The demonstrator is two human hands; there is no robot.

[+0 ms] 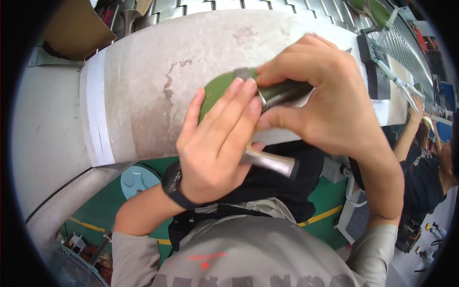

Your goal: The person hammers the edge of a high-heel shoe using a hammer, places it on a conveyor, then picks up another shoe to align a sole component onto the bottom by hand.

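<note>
Both hands are on a smooth green shoe-like piece [217,91], rounded at its left end, with a grey band across its top and a shiny edge. My left hand [215,138] presses its fingers together over the near side, thumb mostly hidden beneath. At the right, my right hand [311,81] grips the piece between thumb and fingers, covering its darker end. From under my left hand a shiny stem [272,161] with a dark tip sticks out toward my body. Whether it belongs to the green piece I cannot tell. Blur softens the fingertips.
The pale, stained work board [148,95] lies beneath, with a metal slat conveyor [191,5] beyond it. A cardboard box [76,31] stands far left. At right are a black block [373,67], another green piece [377,12] and a co-worker [420,167]. A round stool [138,181] stands below.
</note>
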